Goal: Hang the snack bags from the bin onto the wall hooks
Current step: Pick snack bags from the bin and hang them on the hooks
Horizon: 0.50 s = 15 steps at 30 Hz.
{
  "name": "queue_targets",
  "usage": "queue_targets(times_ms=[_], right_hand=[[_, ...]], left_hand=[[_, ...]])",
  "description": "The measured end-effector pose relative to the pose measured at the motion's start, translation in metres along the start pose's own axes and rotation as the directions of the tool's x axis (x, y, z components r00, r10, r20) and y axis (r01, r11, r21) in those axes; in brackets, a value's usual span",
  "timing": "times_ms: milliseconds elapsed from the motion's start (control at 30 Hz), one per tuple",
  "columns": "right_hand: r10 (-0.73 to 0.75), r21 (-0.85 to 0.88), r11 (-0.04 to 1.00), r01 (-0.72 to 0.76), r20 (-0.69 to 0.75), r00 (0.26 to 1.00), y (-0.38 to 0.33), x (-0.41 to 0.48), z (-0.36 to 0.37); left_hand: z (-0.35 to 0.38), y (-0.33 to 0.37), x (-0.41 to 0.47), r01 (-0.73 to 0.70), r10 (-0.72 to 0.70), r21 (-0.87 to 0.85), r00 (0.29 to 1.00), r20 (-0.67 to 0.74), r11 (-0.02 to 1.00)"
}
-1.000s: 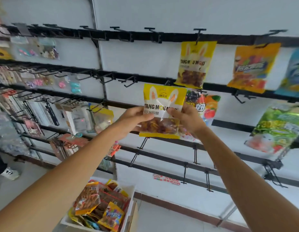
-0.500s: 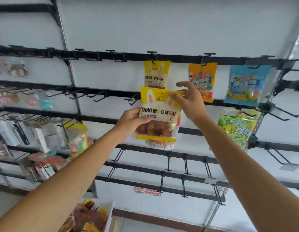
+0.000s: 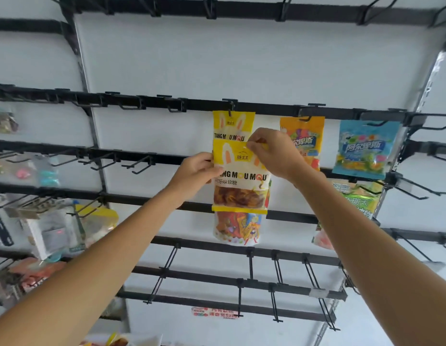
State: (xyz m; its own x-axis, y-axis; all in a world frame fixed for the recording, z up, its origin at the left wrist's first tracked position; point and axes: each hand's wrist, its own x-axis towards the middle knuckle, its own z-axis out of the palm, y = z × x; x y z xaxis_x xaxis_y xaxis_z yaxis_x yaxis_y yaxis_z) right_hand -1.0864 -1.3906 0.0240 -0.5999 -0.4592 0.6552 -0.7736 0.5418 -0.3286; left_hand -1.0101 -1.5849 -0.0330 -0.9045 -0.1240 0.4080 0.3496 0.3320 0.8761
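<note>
Both arms reach up to the wall rack (image 3: 266, 109). The left hand (image 3: 197, 171) grips the left edge of a yellow snack bag (image 3: 241, 186), its fingers curled around that edge. The right hand (image 3: 274, 153) pinches the bag's top edge between thumb and fingertips. The bag is upright in front of the rack's middle rails. Its top overlaps the lower part of a matching yellow bag (image 3: 233, 126), which hangs from a hook (image 3: 231, 107) on the rail above. A cartoon-printed bag (image 3: 238, 228) hangs just below the held one. Toward the rack's right edge hang an orange bag (image 3: 303, 136), a blue bag (image 3: 364, 148) and a green bag (image 3: 358, 198). The bin (image 3: 122, 342) is only partly visible at the bottom of the view.
</note>
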Motion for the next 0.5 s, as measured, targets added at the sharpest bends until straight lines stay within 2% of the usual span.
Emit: queue_targets(times_ms=[133, 233, 333, 500], right_hand=[[-0.018, -0.053, 0.998, 0.016, -0.020, 1.000, -0.005, 0.020, 0.009], [-0.021, -0.086, 0.996, 0.017, -0.041, 0.999, -0.008, 0.033, 0.010], [-0.011, -0.086, 0.996, 0.004, -0.079, 0.997, -0.012, 0.044, 0.009], [0.051, -0.064, 0.996, -0.060, -0.132, 0.990, -0.016, 0.064, 0.012]], left_hand=[[-0.023, 0.004, 0.027, -0.100, 0.101, 0.079, 0.995, -0.016, 0.992], [-0.034, 0.010, 0.045, -0.198, 0.208, 0.196, 0.978, -0.033, 0.960], [-0.039, 0.019, 0.064, -0.284, 0.300, 0.238, 0.954, -0.029, 0.929], [-0.039, 0.029, 0.099, -0.278, 0.285, 0.179, 0.959, -0.010, 0.944]])
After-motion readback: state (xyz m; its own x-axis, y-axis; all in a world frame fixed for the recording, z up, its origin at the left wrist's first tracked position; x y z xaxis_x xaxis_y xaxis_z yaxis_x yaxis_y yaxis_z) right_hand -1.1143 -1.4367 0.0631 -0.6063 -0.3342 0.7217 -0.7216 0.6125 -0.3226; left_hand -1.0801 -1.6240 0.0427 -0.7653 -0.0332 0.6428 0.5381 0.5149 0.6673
